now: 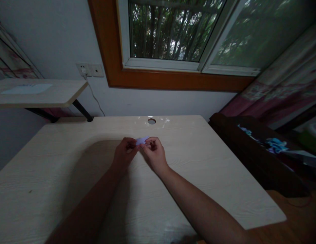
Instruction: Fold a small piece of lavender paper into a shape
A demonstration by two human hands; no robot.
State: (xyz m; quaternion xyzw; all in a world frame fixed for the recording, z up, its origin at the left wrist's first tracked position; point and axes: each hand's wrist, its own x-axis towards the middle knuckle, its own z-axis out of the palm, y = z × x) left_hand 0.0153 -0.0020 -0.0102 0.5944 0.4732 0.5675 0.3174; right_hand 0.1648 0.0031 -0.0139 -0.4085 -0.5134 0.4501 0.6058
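A small piece of pale purple paper (142, 140) is held between both hands, over the far middle part of the wooden desk (193, 149). My left hand (124, 150) pinches its left end between thumb and fingers. On the right side, my right hand (155, 153) grips the paper with thumb and curled fingers. The thumbs come close together at its lower edge. Fingers cover parts of the paper, and whether it is folded is too small to tell.
A raised shelf (71, 91) on black legs stands at the desk's back left, with a white sheet (28, 88) on it. A round cable hole (152, 121) lies beyond my hands. Dark furniture (249, 152) with cloth items stands right of the desk, below the window.
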